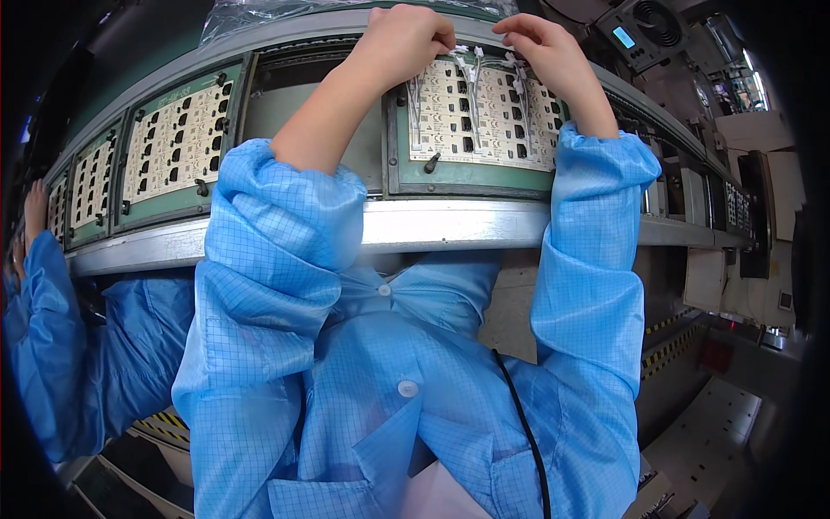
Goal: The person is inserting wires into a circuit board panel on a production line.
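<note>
Over the far edge of a cream circuit board panel (484,112), my left hand (399,39) is closed, fingers curled and pressed together. Its fingertips are beside a white wire connector (459,50); whether they grip it is hidden. To the right, my right hand (553,60) is loosely bent, with a gap between thumb and forefinger and nothing visible in them. Thin white wires (473,82) with small plugs lie across the panel, which has rows of black parts. The panel sits in a green fixture (406,164) with a black knob (431,163) at its near edge.
More panels in green fixtures (177,143) stand leftward along the line, behind a metal rail (441,223). Clear plastic wrap (259,17) lies beyond it. A co-worker's blue sleeve (43,303) and hand are at far left. A device with a lit screen (623,37) stands back right.
</note>
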### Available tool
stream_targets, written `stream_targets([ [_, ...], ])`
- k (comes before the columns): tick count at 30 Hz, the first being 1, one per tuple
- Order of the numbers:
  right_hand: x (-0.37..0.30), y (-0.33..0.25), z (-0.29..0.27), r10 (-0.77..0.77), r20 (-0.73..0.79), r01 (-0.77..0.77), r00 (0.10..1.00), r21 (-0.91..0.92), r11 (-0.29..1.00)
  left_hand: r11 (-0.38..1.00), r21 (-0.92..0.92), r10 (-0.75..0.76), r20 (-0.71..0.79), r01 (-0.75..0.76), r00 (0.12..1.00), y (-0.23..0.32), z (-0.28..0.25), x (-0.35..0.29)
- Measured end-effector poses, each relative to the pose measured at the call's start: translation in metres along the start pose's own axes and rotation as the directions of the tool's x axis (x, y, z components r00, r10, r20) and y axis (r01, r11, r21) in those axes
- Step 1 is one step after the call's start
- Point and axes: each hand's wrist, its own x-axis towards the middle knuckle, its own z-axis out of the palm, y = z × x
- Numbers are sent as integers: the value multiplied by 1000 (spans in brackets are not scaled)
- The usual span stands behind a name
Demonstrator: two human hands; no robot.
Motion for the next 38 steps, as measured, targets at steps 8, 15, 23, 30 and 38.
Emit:
stream_targets([
  [8,0,6,-12,-26,-115,30,993,28,999,963,-77,-244,144,257,959,2,-13,13],
  [15,-22,-44,-2,-97,-352,79,931,-65,995,951,3,-297,293,310,909,-21,-35,3],
  [23,-44,-139,102,-178,-145,104,973,-410,906,935,238,-258,-56,263,965,19,-79,-39],
  [30,-35,-133,117,-143,-109,59,984,-554,830,970,146,-165,-200,196,966,108,-106,-134],
  [38,-66,-83,64,59,-185,-167,981,-646,745,982,-25,-189,-197,188,962,110,-87,-206],
])
